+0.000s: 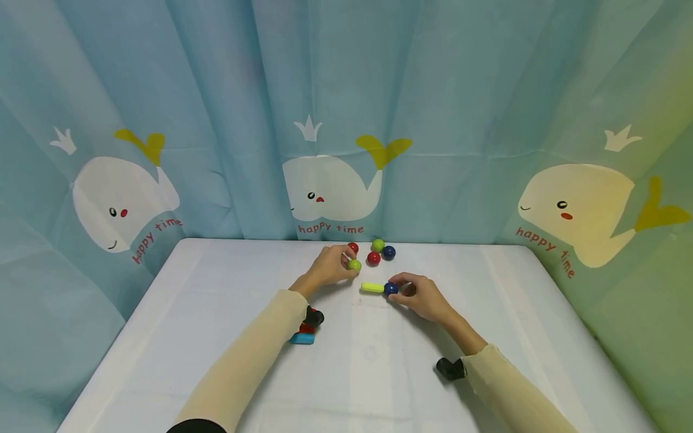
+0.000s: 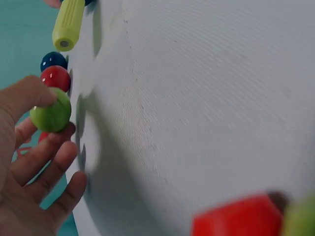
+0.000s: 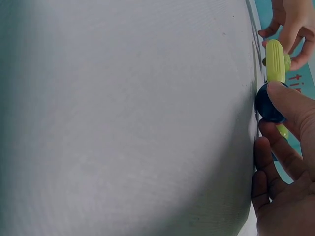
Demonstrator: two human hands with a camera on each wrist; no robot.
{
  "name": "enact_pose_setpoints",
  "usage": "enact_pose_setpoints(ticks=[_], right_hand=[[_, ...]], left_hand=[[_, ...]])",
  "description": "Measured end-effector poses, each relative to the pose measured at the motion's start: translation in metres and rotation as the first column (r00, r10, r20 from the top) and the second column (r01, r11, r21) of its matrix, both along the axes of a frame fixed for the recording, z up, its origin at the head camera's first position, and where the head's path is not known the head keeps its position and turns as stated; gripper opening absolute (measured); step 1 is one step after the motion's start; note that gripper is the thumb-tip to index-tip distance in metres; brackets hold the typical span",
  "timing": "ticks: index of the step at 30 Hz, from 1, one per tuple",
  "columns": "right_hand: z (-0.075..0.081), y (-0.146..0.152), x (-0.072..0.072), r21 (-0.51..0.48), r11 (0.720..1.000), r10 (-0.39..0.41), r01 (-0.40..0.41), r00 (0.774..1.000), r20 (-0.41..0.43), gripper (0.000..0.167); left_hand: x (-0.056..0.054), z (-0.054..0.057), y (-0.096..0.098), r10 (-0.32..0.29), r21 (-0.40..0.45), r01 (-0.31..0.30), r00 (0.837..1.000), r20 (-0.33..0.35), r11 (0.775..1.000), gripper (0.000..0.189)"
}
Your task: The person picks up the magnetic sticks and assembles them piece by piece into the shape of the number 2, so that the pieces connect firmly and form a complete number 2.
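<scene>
In the head view my left hand pinches a green ball between thumb and fingertips, above the far part of the table. The left wrist view shows this green ball close up, with the other fingers spread loosely. My right hand pinches a dark blue ball between thumb and fingers. A yellow-green ribbed rod extends from the blue ball towards the left hand. The rod's free end has a small grey disc, and it stands apart from the green ball.
Near the table's back edge lie two red balls, another green ball and another blue ball. Red and blue pieces lie beside the left sleeve, partly hidden. A printed curtain hangs behind the white table.
</scene>
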State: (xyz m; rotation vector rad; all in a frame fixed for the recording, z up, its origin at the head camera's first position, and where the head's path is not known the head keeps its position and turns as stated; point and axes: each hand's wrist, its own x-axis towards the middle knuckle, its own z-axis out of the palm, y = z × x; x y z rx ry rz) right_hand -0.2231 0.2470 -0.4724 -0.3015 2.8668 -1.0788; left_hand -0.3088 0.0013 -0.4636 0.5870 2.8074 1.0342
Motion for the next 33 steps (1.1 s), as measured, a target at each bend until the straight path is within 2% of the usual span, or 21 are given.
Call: enact_pose_setpoints(ticks=[6,13,23,33], right_hand=[[0.0,0.0,0.0,-0.005,1.0,0.011,-0.01,1.0,0.009,0.034],[0.0,0.001,-0.001,-0.008,1.0,0.018,-0.018,1.0,0.004,0.034],[0.0,0.002,-0.001,-0.011,1.0,0.025,-0.026,1.0,-0.006,0.034],[0.001,0.001,-0.001,-0.007,1.0,0.027,-0.027,1.0,-0.016,0.034]], left_hand=[[0.004,-0.004,-0.013,-0.077,0.11,0.071,0.996,0.051,0.991,0.025],[0.013,-0.002,-0.026,-0.127,0.133,0.116,0.989,0.074,0.984,0.022],[0.021,-0.004,-0.035,-0.134,0.134,0.118,0.984,0.116,0.984,0.021],[0.021,-0.001,-0.031,-0.151,0.142,0.123,0.967,0.204,0.982,0.023]])
